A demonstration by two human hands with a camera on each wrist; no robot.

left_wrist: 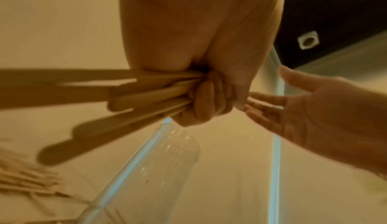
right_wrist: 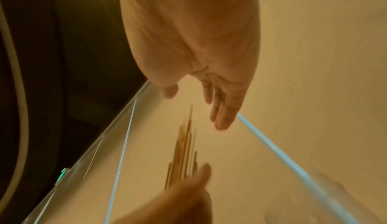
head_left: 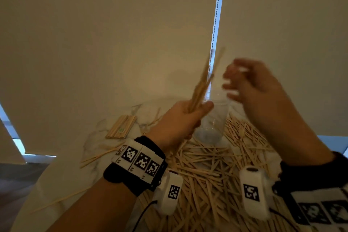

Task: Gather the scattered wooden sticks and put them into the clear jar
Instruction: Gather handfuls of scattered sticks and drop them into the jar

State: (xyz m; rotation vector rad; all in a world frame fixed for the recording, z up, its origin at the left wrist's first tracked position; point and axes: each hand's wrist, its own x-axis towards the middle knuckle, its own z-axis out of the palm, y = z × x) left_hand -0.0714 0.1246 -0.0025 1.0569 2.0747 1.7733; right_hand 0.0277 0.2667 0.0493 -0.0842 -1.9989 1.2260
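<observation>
My left hand (head_left: 185, 118) grips a bundle of wooden sticks (head_left: 204, 81) that points up and a little to the right, just left of the clear jar (head_left: 213, 118). The jar stands upright on the table amid the scattered sticks (head_left: 207, 167). In the left wrist view the curled fingers (left_wrist: 206, 102) clamp the bundle of sticks (left_wrist: 136, 95) above the jar (left_wrist: 167, 158). My right hand (head_left: 244, 83) hovers open and blurred above the jar's mouth, holding nothing. The right wrist view shows its straight fingers (right_wrist: 225, 111) above the bundle of sticks (right_wrist: 184, 153).
A tidy pack of sticks (head_left: 121, 127) lies on the marble table (head_left: 90, 141) at the back left. A few thin skewers (head_left: 98, 157) lie at the left. A beige blind with a bead chain (head_left: 216, 15) hangs behind the table.
</observation>
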